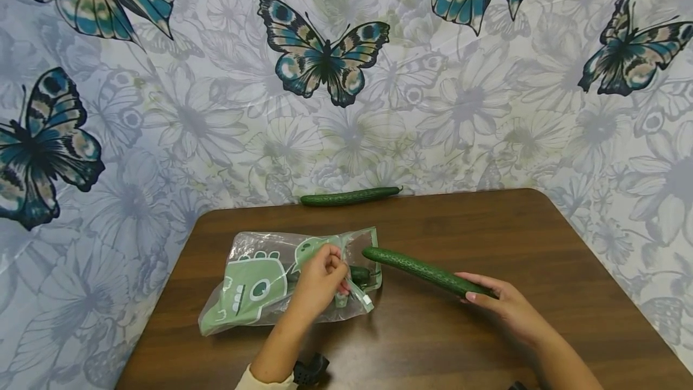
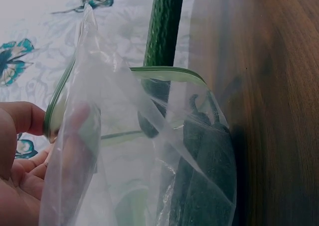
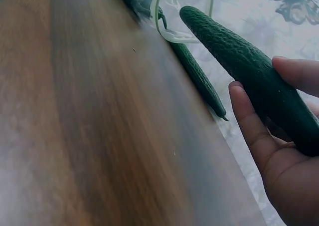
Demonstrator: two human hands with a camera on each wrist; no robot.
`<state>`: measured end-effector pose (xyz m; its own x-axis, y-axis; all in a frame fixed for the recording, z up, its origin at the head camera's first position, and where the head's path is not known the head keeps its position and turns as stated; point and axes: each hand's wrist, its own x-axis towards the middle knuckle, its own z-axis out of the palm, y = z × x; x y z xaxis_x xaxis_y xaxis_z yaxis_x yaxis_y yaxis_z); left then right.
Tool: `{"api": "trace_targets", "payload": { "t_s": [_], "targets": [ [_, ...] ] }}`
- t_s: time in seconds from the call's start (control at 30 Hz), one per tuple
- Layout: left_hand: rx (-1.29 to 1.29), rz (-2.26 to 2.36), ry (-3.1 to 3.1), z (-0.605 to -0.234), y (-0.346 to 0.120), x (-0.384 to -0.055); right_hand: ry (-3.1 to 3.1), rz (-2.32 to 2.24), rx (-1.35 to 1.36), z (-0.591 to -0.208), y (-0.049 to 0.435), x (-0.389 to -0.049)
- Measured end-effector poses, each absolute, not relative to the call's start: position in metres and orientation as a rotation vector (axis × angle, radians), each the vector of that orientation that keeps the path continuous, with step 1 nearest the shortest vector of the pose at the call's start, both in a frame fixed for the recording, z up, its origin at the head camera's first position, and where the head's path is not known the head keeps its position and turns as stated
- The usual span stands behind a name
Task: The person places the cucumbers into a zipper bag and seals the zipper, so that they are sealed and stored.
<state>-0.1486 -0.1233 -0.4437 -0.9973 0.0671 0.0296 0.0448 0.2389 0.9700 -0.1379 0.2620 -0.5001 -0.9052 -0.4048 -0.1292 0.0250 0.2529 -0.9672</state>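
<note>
My left hand (image 1: 319,278) pinches the open mouth of a clear zip bag (image 1: 254,284) printed with a green cartoon animal. The bag lies on the table, its mouth facing right. Dark green cucumbers (image 2: 199,166) show through its plastic in the left wrist view. My right hand (image 1: 509,306) grips a long cucumber (image 1: 422,268) by its near end. The far tip of that cucumber points left and overlaps the bag's mouth in the head view. From the left wrist, the cucumber's end shows behind the bag's green-edged rim.
Another cucumber (image 1: 352,197) lies along the back edge of the brown wooden table (image 1: 487,227). Behind the table hangs a cloth (image 1: 460,107) printed with butterflies and flowers. A black wrist device (image 1: 311,369) sits by my left sleeve.
</note>
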Motion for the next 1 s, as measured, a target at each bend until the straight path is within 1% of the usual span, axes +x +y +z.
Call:
{"api": "trace_targets", "payload": {
  "t_s": [0.2, 0.57, 1.0],
  "targets": [
    [0.12, 1.906, 2.469, -0.443, -0.124, -0.148, 2.192, -1.629, -0.349, -0.498, 0.248, -0.146],
    [0.135, 1.856, 2.478, -0.442, -0.124, -0.148, 2.175, -1.598, -0.479, -0.502, 0.219, -0.169],
    [0.142, 1.887, 2.464, -0.444, -0.123, -0.148, 2.15, -1.59, -0.57, -0.507, 0.172, -0.193]
  ]
}}
